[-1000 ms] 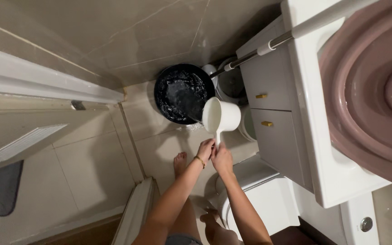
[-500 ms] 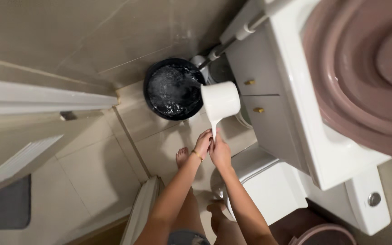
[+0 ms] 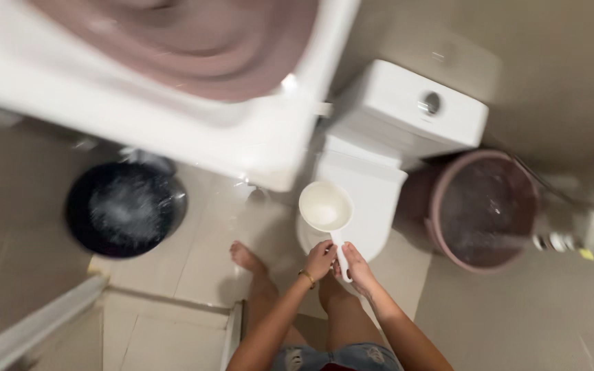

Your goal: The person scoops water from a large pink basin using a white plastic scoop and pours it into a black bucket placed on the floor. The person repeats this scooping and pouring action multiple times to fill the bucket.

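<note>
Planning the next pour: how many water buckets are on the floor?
2: a round black plastic bucket left of the white toilet, a mauve plastic bucket on its right. Others may be hidden.

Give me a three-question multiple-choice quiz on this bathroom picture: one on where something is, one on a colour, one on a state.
1. Where is the black bucket?
A. on the toilet lid
B. on the floor, left of the person's foot
C. in the sink

2. What colour is the dipper?
A. white
B. red
C. green

3. How is the dipper held?
A. left hand only
B. lying on the floor
C. both hands on its handle

Answers: 1 B, it stands on the tiles left of the foot. 2 A, bowl and handle are white. 3 C, the left hand and right hand both grip the handle.
</note>
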